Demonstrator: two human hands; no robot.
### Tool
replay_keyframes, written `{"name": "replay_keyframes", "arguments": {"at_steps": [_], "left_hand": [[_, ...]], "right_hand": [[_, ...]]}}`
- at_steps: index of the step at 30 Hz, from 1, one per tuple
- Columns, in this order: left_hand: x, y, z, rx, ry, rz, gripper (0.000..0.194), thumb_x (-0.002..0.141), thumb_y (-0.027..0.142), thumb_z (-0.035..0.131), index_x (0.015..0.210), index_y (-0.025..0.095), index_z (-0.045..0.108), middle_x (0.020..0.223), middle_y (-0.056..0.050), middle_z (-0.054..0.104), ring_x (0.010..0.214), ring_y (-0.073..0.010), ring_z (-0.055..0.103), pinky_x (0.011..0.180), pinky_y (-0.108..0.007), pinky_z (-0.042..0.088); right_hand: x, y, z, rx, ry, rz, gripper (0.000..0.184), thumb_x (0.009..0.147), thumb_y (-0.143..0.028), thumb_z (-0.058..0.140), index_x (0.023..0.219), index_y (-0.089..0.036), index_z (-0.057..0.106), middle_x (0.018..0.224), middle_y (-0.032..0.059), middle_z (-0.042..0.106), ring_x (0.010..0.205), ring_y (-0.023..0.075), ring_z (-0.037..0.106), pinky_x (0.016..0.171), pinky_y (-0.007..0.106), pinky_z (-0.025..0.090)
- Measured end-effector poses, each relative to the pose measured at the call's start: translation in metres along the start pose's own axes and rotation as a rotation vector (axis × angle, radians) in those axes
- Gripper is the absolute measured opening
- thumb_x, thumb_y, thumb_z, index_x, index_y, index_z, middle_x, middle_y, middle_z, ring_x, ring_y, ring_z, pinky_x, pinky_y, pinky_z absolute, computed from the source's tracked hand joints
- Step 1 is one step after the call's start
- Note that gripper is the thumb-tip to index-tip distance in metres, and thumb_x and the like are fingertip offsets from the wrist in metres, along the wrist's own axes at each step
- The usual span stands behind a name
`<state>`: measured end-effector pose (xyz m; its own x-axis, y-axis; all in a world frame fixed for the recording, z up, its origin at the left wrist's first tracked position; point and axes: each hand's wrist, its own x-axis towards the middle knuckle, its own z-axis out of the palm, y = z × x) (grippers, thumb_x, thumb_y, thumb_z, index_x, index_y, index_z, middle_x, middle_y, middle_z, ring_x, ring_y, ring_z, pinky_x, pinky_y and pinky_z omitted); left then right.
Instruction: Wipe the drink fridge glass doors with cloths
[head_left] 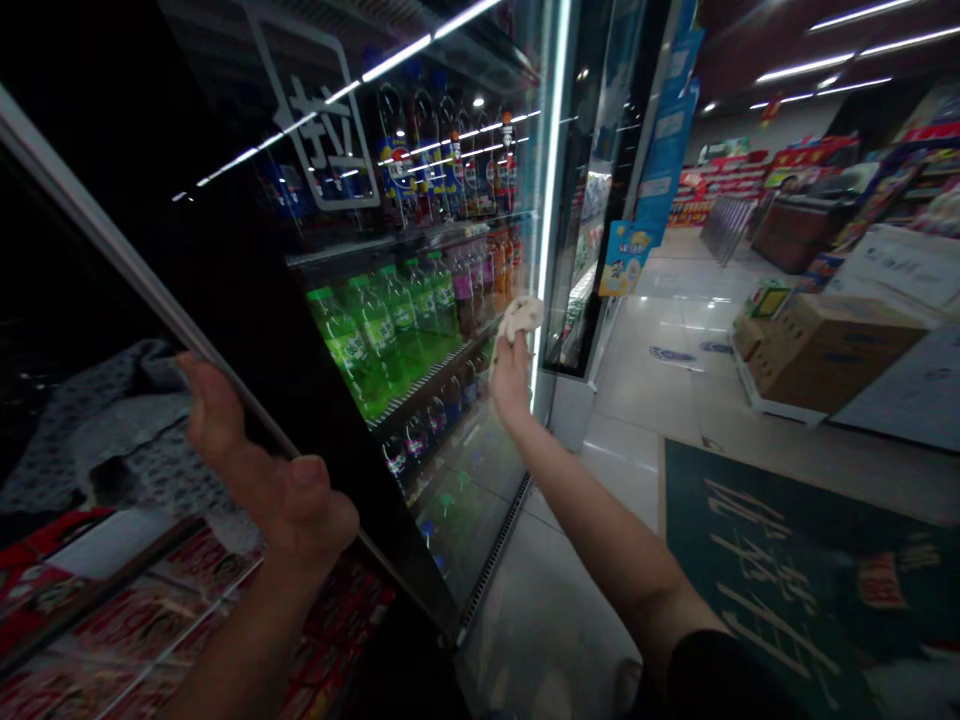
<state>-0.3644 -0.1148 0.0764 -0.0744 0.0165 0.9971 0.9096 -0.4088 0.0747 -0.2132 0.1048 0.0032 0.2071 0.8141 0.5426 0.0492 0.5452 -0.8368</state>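
My left hand (274, 470) grips the metal edge of a glass cooler door (172, 310), its thumb on the near side and its other fingers partly hidden. My right arm reaches forward, and my right hand (512, 380) presses a whitish crumpled cloth (521, 316) near the door glass, beside the bright upright light strip (551, 170). Through the glass, green-capped bottles (375, 320) stand in rows on a shelf. Dark cola-like bottles (427, 150) fill the shelf above. Beside my left hand hangs a grey-and-white patterned fabric (142, 430).
Red packages (135, 610) lie at the lower left. A dark green mat (780, 540) covers floor on the right. Cardboard boxes (832, 345) sit on a low pallet. A blue-and-yellow card (624, 258) hangs by the neighbouring cooler.
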Motion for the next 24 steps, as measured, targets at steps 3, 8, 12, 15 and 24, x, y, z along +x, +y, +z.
{"name": "replay_keyframes", "arguments": {"at_steps": [3, 8, 12, 15, 24], "left_hand": [[0.002, 0.006, 0.0, 0.002, 0.019, -0.042, 0.07, 0.1, 0.054, 0.049, 0.167, 0.039, 0.038, 0.175, 0.009, 0.042, 0.163, -0.0357, 0.033, 0.137, -0.063, 0.022], [0.008, 0.007, 0.002, -0.066, -0.015, -0.005, 0.072, 0.097, 0.059, 0.051, 0.166, 0.042, 0.041, 0.171, 0.02, 0.044, 0.162, -0.0278, 0.033, 0.14, -0.047, 0.022], [0.01, 0.003, 0.009, -0.132, 0.057, 0.035, 0.069, 0.096, 0.053, 0.05, 0.163, 0.038, 0.047, 0.169, 0.018, 0.049, 0.162, -0.0298, 0.035, 0.143, -0.05, 0.016], [0.01, 0.0, 0.011, -0.143, 0.058, 0.031, 0.072, 0.094, 0.053, 0.052, 0.164, 0.036, 0.047, 0.169, 0.015, 0.049, 0.163, -0.0335, 0.035, 0.143, -0.056, 0.017], [0.008, -0.002, 0.005, -0.089, 0.022, 0.035, 0.074, 0.095, 0.056, 0.051, 0.166, 0.037, 0.041, 0.173, 0.016, 0.044, 0.164, -0.0311, 0.032, 0.14, -0.052, 0.022]], "right_hand": [[-0.134, -0.04, 0.02, -0.049, -0.06, -0.25, 0.057, 0.106, -0.043, 0.037, 0.16, -0.026, 0.044, 0.16, 0.0161, 0.055, 0.159, 0.0367, 0.043, 0.128, 0.072, 0.038], [-0.235, -0.056, 0.023, -0.104, -0.167, -0.755, 0.084, 0.086, -0.033, 0.062, 0.164, -0.022, 0.034, 0.174, 0.0182, 0.038, 0.162, 0.0411, 0.038, 0.123, 0.066, 0.051], [-0.155, 0.002, 0.012, 0.036, -0.286, -0.791, 0.056, 0.086, -0.04, 0.06, 0.142, -0.028, 0.056, 0.166, 0.014, 0.05, 0.157, 0.0365, 0.047, 0.125, 0.06, 0.047], [-0.059, 0.049, -0.003, 0.014, -0.263, -0.349, 0.055, 0.091, -0.063, 0.054, 0.128, -0.025, 0.066, 0.143, 0.017, 0.067, 0.147, 0.0364, 0.055, 0.127, 0.062, 0.041], [0.079, 0.072, -0.025, 0.021, -0.036, 0.087, 0.082, 0.103, -0.072, 0.025, 0.153, -0.011, 0.046, 0.155, 0.0264, 0.055, 0.147, 0.0342, 0.052, 0.129, 0.068, 0.032]]}}
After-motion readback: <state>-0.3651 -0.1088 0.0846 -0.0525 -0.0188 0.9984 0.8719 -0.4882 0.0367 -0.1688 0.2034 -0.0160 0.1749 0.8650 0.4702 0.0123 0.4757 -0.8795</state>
